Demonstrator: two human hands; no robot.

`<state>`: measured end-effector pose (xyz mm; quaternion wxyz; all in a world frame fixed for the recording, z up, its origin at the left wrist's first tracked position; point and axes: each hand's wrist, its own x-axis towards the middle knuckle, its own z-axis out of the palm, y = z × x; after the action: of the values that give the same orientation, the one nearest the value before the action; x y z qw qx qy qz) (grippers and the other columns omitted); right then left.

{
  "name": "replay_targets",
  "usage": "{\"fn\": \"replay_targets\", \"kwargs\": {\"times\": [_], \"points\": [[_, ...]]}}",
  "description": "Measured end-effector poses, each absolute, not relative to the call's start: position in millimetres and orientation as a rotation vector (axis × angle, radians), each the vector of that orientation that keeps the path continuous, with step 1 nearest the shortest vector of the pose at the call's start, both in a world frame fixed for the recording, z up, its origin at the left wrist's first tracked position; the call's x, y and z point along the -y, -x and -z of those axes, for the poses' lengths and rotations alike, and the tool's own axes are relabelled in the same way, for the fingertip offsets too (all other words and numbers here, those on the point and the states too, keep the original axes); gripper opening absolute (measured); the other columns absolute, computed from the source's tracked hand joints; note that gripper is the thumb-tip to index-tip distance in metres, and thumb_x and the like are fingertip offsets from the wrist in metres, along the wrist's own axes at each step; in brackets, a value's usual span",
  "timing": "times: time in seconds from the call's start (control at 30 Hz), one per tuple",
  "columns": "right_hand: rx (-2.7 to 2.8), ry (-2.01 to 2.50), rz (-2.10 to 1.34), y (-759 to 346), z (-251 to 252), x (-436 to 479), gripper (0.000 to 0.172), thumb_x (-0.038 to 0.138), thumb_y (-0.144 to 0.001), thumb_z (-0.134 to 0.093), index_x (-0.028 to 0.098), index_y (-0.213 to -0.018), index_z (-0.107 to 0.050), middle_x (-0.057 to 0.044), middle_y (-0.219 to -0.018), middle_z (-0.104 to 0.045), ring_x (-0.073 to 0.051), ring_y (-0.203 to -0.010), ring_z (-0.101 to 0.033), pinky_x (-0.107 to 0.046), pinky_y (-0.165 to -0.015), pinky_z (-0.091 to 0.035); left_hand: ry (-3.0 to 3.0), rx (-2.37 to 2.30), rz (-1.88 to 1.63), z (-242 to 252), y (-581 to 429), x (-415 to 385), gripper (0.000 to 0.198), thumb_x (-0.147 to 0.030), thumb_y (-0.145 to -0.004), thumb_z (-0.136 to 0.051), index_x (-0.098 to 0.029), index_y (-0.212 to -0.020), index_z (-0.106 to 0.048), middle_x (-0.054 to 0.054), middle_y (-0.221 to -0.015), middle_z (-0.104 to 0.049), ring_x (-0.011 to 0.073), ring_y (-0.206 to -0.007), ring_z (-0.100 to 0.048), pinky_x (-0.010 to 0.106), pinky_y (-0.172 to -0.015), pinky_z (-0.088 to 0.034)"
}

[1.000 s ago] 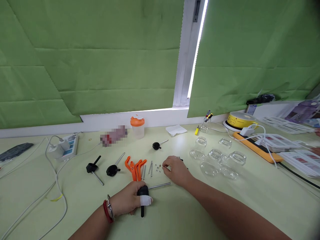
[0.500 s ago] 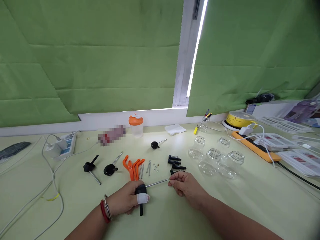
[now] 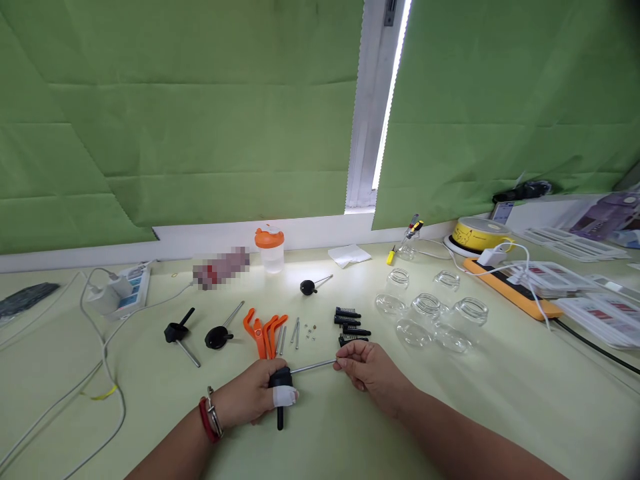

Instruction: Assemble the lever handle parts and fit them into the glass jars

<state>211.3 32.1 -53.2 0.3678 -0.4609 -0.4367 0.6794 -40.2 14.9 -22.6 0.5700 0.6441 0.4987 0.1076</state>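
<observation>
My left hand (image 3: 257,393), a white bandage round one finger, is closed round a black plastic piece (image 3: 281,379) with a handle pointing down. A thin metal rod (image 3: 314,366) sticks out of that piece to the right. Thumb and fingertips of my right hand (image 3: 367,370) pinch the rod's far end; whether a tiny part sits between them is hidden. Just beyond lie black pieces with springs (image 3: 350,323). Orange clips (image 3: 265,333), loose metal screws (image 3: 295,333) and tiny metal bits (image 3: 311,332) are above my left hand.
More black pieces with rods (image 3: 219,337) lie to the left and behind. Glass jars (image 3: 425,317) stand to the right, near an orange power strip (image 3: 515,290). An orange-lidded cup (image 3: 270,250) is at the back. White cables (image 3: 105,347) trail along the left side.
My right fingertips have closed over the rod's tip, where a small light bit showed before. My left hand keeps its hold; the view has shifted slightly.
</observation>
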Motion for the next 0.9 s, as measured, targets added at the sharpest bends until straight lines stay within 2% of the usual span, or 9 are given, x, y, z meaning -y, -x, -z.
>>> {"fn": "replay_targets", "kwargs": {"times": [0.47,0.9], "points": [[1.202,1.200,-1.740,-212.2,51.7,-33.0,0.026,0.037,-0.068,-0.068,0.016,-0.078,-0.057,-0.001,-0.070,-0.064,-0.003,-0.042,-0.034,-0.022,-0.044,-0.025,-1.523,-1.169,-0.258,22.3,38.6,-14.8,0.035,-0.051,-0.075,-0.059,-0.020,-0.077,-0.042,-0.009,-0.058,-0.035,0.0053,-0.040,-0.032,0.016,-0.030,-0.026],[1.367,1.235,-1.698,-209.7,54.3,-33.0,0.030,0.044,-0.076,-0.059,0.016,-0.066,-0.052,0.000,-0.062,-0.059,-0.005,-0.043,-0.033,-0.020,-0.042,-0.023,-1.546,-1.163,-0.233,20.3,37.8,-15.3,0.035,-0.051,-0.076,-0.057,-0.020,-0.076,-0.040,-0.008,-0.058,-0.034,0.0055,-0.040,-0.032,0.016,-0.031,-0.025]]}}
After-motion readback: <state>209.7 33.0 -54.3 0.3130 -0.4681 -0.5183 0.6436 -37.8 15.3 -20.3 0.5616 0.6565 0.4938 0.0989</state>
